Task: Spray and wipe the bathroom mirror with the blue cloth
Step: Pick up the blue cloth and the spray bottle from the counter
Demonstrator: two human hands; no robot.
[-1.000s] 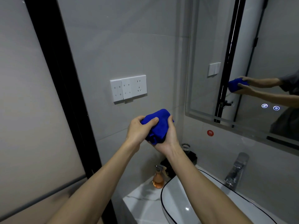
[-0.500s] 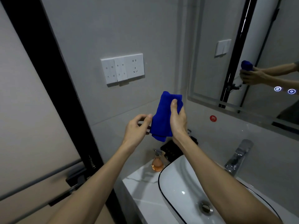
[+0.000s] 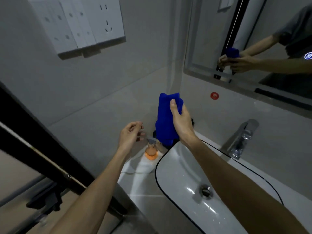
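Blue cloth [image 3: 166,119] hangs bunched in the right hand [image 3: 181,122], clamped by the thumb, above the basin's [image 3: 177,186] back corner. Left hand [image 3: 130,135] is empty, fingers loosely curled, just above the orange spray bottle [image 3: 150,150]. Mirror [image 3: 253,39] looks untouched: spraying and wiping both seem ahead. The bottle sits tight in the wall corner; there's open room above the basin.

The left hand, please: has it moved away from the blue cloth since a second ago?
Yes. The left hand has let go of the blue cloth and dropped toward the orange spray bottle.
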